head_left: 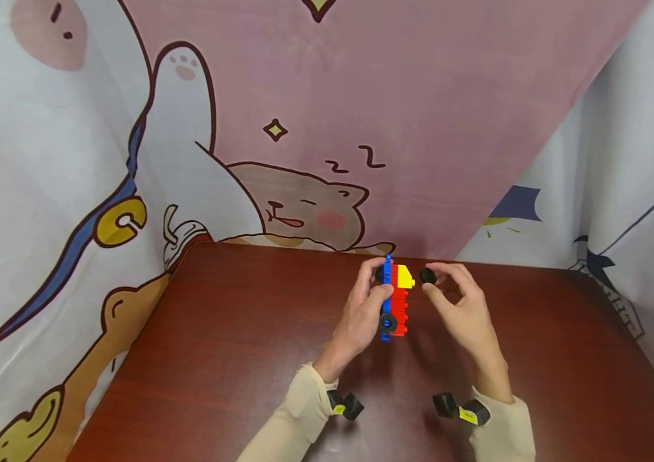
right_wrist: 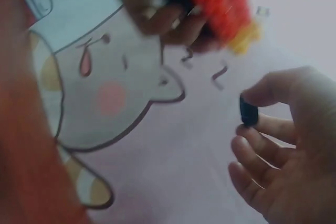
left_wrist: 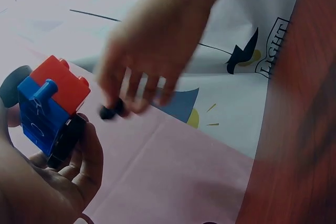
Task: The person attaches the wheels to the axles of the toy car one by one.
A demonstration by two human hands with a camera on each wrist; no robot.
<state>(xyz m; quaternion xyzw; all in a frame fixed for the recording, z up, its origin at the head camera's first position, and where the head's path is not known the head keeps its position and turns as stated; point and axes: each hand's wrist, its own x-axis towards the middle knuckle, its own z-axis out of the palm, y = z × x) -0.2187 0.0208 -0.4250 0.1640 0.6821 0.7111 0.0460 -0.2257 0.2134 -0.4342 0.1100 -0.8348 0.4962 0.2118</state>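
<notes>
My left hand (head_left: 359, 314) grips a toy car (head_left: 398, 308) built of red and yellow blocks on a blue base, held above the table. Black wheels sit on the base; one wheel (head_left: 387, 322) faces up near the rear end and another shows by the fingertips at the far end. In the left wrist view the blue base (left_wrist: 39, 111) carries a short peg at its end. Just right of the car, my right hand (head_left: 468, 308) pinches a loose black wheel (head_left: 428, 276) between thumb and forefinger, a small gap away from the yellow block (head_left: 404, 276).
A brown wooden table (head_left: 217, 359) lies under both hands. Behind it hangs a printed cloth (head_left: 448, 128) with cartoon animals, which also runs along both sides. Black camera mounts (head_left: 345, 405) are worn at both wrists.
</notes>
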